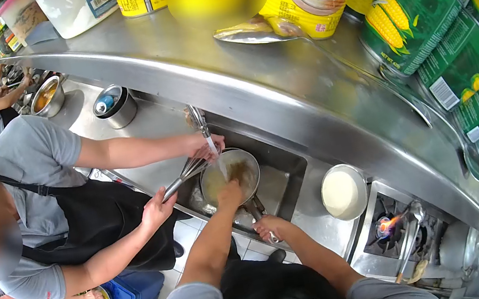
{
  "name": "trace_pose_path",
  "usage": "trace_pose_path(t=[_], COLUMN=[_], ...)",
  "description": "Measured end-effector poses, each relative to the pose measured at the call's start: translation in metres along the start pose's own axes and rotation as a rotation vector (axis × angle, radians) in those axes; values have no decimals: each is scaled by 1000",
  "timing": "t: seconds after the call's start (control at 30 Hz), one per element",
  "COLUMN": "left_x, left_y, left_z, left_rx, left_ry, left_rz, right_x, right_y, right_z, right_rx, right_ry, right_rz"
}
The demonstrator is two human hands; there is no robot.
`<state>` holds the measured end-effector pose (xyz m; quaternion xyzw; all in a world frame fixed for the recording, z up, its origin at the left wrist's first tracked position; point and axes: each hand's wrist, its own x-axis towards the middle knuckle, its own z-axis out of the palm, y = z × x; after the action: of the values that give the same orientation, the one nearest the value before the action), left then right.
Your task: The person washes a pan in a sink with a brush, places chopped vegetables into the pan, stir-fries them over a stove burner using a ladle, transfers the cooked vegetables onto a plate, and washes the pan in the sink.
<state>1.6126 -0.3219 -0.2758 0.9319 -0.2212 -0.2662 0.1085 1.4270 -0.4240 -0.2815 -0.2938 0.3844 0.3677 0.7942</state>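
My right hand (pixel 271 228) is wrapped round the handle (pixel 256 208) of a frying pan (pixel 248 159) held in the sink (pixel 287 186). Inside the pan, my left hand (pixel 229 195) reaches down, closed, against a brownish blurred patch; what it grips there is unclear. Water falls from the tap (pixel 200 120) into the pan beside my left hand. A co-worker at my left holds a whisk (pixel 193 167) with both hands under the same stream, close to the pan's left rim.
Right of the sink stands a pot with pale contents (pixel 343 192), beside a lit gas burner (pixel 387 226). A metal container (pixel 116 110) is at the back left. Overhead, a steel shelf (pixel 174 71) carries cans (pixel 412 3) and a ladle (pixel 474 162). Other people work behind, at left.
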Motion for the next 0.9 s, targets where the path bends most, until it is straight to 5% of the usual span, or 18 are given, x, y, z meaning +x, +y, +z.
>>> trace_pose_path(t=[0.07,0.23,0.3,0.4,0.47,0.6,0.67,0.77,0.8,0.9], left_x=[18,-43,-85,-126,-123,-54,-41,-85,-91,-77], left_y=[-12,-38,-23,-5,-3,-4,-1,-25,-37,-25], left_z=[11,-21,-44,-55,-46,-42,-41,-43,-48,-56], left_rx=[117,76,46,-40,4,-22,64,88,84,-102], left_ry=[84,152,206,228,209,268,241,200,184,249], left_rz=[-137,-85,-69,45,109,82,139,169,138,229], right_x=[-15,-65,-53,-106,-127,-127,-115,-125,-151,-127], right_y=[-2,6,19,18,16,34,39,32,25,41], right_z=[7,30,-4,11,8,5,-4,-26,-6,-8], right_rx=[-133,-640,-751,-557,-222,-31,389,311,58,157], right_ry=[177,668,686,655,271,131,-91,-120,-18,-156], right_rz=[-68,-360,-459,-435,-331,-224,-168,-102,-151,-94])
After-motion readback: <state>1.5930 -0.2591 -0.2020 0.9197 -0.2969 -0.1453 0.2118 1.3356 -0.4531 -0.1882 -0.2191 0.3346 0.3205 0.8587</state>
